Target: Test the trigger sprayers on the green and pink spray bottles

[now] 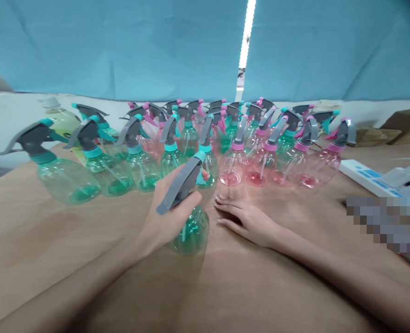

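Observation:
My left hand [172,208] is closed around the neck of a green spray bottle [192,231] with a grey trigger head and teal collar. The bottle is near the middle of the wooden table, in front of a row of other spray bottles. To its right, my right hand [248,215] lies on the table with fingers stretched out, holding nothing. Just beyond the hands, the front row has green spray bottles [142,169] on the left and pink spray bottles [230,166] on the right. More bottles stand behind, partly hidden.
A white power strip [367,175] with a plug lies at the right. Behind it are brown cardboard pieces [378,137]. A pixelated object [388,222] sits at the right edge. A pale yellow-green bottle [61,115] stands at the back left. Blue cloth [121,51] hangs behind the table [27,236].

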The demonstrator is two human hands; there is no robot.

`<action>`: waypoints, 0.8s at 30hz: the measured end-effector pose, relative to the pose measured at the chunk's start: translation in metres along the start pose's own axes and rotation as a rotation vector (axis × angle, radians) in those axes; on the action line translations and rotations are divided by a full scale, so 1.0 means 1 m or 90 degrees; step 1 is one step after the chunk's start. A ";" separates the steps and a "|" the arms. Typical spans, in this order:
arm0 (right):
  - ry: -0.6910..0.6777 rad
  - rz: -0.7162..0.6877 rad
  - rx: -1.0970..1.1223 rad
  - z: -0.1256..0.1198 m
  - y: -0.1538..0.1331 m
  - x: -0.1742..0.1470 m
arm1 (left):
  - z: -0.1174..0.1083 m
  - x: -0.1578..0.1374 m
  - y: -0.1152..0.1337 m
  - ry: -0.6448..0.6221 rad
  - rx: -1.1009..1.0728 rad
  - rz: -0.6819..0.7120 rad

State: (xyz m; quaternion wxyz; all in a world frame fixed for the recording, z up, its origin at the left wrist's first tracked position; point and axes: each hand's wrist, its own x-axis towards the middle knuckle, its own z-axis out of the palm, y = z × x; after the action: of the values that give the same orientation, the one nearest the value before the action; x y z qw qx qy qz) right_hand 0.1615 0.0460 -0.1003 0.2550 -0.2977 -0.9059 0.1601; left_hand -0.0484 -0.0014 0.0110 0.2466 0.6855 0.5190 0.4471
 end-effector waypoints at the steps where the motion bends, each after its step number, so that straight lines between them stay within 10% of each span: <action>1: -0.002 -0.004 -0.003 0.000 0.000 0.000 | 0.000 0.000 0.000 -0.001 0.002 0.003; 24: 0.005 -0.010 0.021 0.000 0.000 0.001 | -0.001 -0.001 -0.005 -0.045 -0.026 -0.015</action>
State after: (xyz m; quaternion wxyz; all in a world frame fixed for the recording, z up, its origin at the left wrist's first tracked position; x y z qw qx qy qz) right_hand 0.1609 0.0467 -0.1001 0.2650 -0.2868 -0.9044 0.1721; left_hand -0.0519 -0.0006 0.0069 0.2841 0.6893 0.5088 0.4305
